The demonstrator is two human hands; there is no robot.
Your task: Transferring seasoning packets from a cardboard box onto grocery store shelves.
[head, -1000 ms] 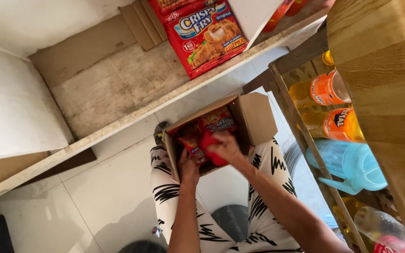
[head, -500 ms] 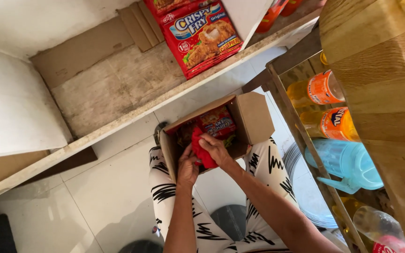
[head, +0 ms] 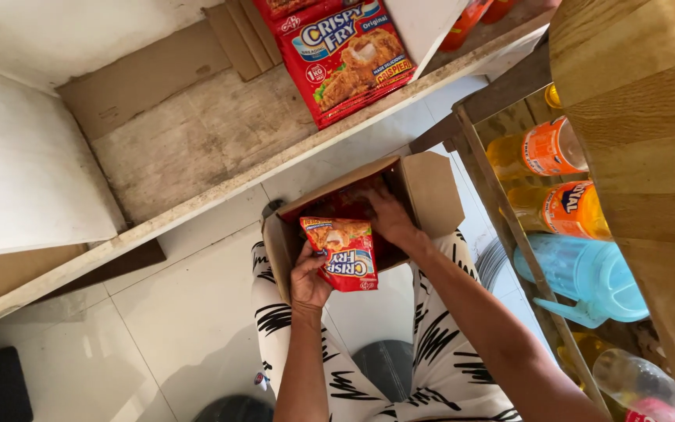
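An open brown cardboard box (head: 431, 191) rests on my lap, with red packets inside it. My left hand (head: 308, 279) holds one red breading-mix packet (head: 344, 252) upright just above the box's near edge. My right hand (head: 388, 217) reaches down into the box among the remaining red packets (head: 345, 205); its fingers are partly hidden, so its grip is unclear. My legs in white trousers with black streaks (head: 439, 355) are under the box.
A worn wooden shelf (head: 197, 141) ahead carries a stack of the same red packets (head: 345, 59). To the right, a wooden rack (head: 634, 117) stands over orange drink bottles (head: 556, 148), a blue plastic jug (head: 587, 273) and other bottles. White tiled floor (head: 173, 328) below.
My left hand has lifted a red packet out of the box and turned it upright facing me. My right hand has moved from that packet back down into the box.
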